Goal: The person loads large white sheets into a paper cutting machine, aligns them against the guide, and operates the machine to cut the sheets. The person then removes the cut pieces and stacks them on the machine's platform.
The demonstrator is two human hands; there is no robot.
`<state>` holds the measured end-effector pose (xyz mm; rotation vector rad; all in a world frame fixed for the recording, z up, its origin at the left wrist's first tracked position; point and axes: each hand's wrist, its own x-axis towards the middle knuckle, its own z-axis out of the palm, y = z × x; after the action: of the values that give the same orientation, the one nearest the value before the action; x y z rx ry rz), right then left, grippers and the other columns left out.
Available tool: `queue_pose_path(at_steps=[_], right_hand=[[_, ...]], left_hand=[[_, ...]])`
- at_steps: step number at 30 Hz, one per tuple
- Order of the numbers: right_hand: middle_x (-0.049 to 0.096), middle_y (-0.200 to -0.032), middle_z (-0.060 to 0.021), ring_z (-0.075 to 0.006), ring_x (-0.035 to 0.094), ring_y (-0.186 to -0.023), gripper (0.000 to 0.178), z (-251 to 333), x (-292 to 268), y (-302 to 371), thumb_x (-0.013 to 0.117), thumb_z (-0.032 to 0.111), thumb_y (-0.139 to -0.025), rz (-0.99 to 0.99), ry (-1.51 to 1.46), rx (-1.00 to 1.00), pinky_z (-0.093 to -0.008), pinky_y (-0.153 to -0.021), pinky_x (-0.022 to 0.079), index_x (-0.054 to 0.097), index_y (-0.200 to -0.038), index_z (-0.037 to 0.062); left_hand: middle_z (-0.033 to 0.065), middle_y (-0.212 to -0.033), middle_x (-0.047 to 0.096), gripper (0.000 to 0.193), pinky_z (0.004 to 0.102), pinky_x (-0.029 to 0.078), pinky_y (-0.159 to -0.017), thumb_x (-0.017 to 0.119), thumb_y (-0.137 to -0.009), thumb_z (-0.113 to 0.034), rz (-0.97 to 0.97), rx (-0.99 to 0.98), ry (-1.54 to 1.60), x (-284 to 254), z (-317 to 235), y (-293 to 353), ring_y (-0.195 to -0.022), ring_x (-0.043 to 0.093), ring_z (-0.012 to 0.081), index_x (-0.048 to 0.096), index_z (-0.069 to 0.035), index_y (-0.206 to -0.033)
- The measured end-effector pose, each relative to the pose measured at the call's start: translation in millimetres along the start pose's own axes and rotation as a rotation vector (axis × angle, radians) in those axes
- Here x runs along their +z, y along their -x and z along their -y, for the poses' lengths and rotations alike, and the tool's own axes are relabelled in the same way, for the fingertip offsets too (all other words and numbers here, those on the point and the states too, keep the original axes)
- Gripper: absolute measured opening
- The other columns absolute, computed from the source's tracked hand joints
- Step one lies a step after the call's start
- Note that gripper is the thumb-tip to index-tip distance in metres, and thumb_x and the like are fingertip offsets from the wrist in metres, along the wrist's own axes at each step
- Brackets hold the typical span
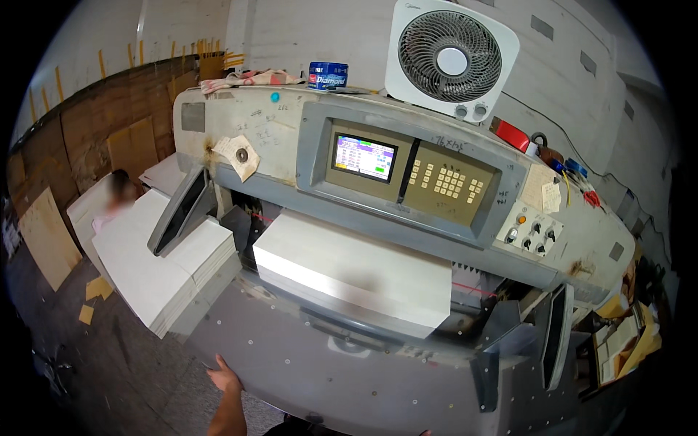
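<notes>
The head view looks down on a grey table [305, 367] with small round dots, and a big cutting machine [251, 145] beyond it. The left hand [225, 376] is at the table's near left edge. Its fingers are loosely spread, and I see nothing in it. It seems to touch the edge, but I cannot be sure. Only a tiny bit of the right hand [426, 433] peeks in at the bottom, so I cannot tell if it is open or closed, or if it holds anything. The white paper stack [349, 265] sits straight ahead of the hands, at the far side of the table, under the front of the machine. Its long side runs across in front of the person, from ahead of the left hand over to ahead of the right hand. Both hands are well apart from it, and I cannot tell which is nearer. A second paper pile [156, 247] lies ahead of the left hand and off to its left, so the left hand is clearly the nearer one there. Far ahead of both hands are a lit screen [363, 156], a keypad [448, 182] and a white fan [452, 62].
</notes>
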<state>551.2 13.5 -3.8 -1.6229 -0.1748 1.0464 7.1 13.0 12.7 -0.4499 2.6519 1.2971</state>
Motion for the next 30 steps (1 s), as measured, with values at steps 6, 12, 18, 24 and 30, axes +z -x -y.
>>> queue_pose_path(at_steps=[6,12,18,24,30], right_hand=[[0.053,-0.136,-0.0146,-0.0293,0.049,-0.119,0.070,31.4,16.3,38.9,0.045,0.052,-0.101,0.040,0.015,0.057,-0.0394,-0.104,0.039,0.044,-0.140,-0.0062],[0.059,-0.124,-0.0140,-0.0252,0.054,-0.106,0.071,14.3,-0.1,12.9,0.048,0.054,-0.099,0.005,0.106,0.100,-0.0378,-0.093,0.046,0.051,-0.132,-0.0086],[0.064,-0.093,-0.0091,-0.0186,0.055,-0.075,0.071,14.0,2.5,19.0,0.053,0.059,-0.095,-0.094,0.199,0.057,-0.0357,-0.066,0.048,0.062,-0.118,-0.0077],[0.059,-0.076,-0.0045,-0.0141,0.048,-0.060,0.063,-14.9,-10.2,-18.3,0.056,0.059,-0.093,-0.106,0.224,0.128,-0.0337,-0.050,0.040,0.067,-0.107,-0.0024],[0.062,-0.086,-0.0075,-0.0154,0.049,-0.061,0.067,-37.1,-21.6,-38.4,0.057,0.059,-0.093,-0.065,0.213,0.014,-0.0350,-0.051,0.042,0.063,-0.115,-0.0046]], left_hand=[[0.0286,-0.113,0.064,0.087,0.0477,0.054,-0.084,0.055,-0.087,-0.068,-0.149,0.062,-0.072,1.3,14.7,-19.1,-0.100,0.065,0.0415,0.051,0.009,-0.128],[0.0265,-0.100,0.069,0.088,0.0482,0.054,-0.081,0.053,-0.087,-0.069,-0.148,0.111,-0.050,9.5,12.1,-11.5,-0.093,0.067,0.0426,0.053,0.009,-0.125],[0.0272,-0.106,0.067,0.087,0.0478,0.054,-0.082,0.052,-0.088,-0.069,-0.146,0.087,-0.140,8.3,22.6,-27.3,-0.095,0.067,0.0419,0.053,0.010,-0.124],[0.0270,-0.109,0.066,0.090,0.0483,0.055,-0.082,0.050,-0.087,-0.071,-0.137,0.089,-0.120,6.5,18.2,-19.8,-0.097,0.067,0.0406,0.052,0.010,-0.126],[0.0261,-0.105,0.067,0.092,0.0492,0.055,-0.081,0.049,-0.086,-0.073,-0.124,0.078,-0.132,8.4,10.8,-10.2,-0.095,0.068,0.0408,0.053,0.009,-0.126]])
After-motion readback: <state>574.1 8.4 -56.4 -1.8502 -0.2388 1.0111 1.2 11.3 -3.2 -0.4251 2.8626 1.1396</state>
